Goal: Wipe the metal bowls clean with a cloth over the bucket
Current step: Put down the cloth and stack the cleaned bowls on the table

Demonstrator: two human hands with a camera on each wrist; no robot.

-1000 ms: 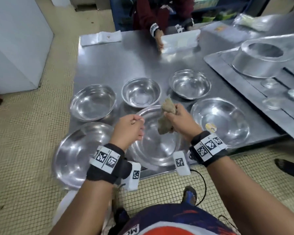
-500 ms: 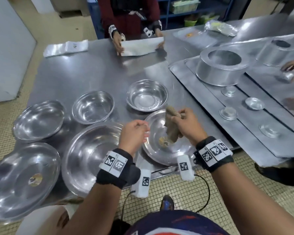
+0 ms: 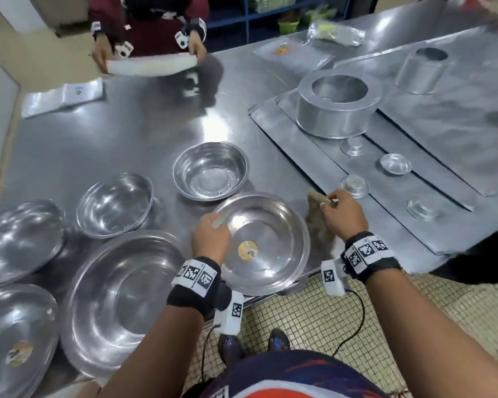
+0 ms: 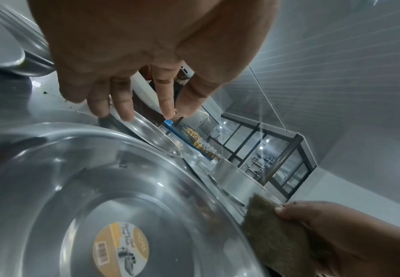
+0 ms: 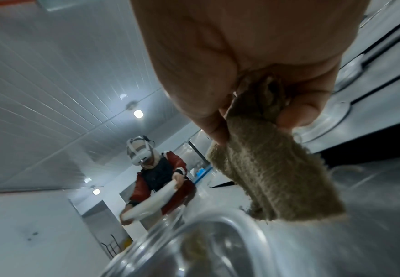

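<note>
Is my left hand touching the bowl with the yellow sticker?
Touching. Head view shows the left hand gripping the stickered bowl at its rim.

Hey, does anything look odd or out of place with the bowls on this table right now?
Yes. The wide bowl between the hands still has a round yellow label stuck inside its bottom, and so does the bowl at the near left edge. Small dark specks also lie on the table beside the left hand.
</note>
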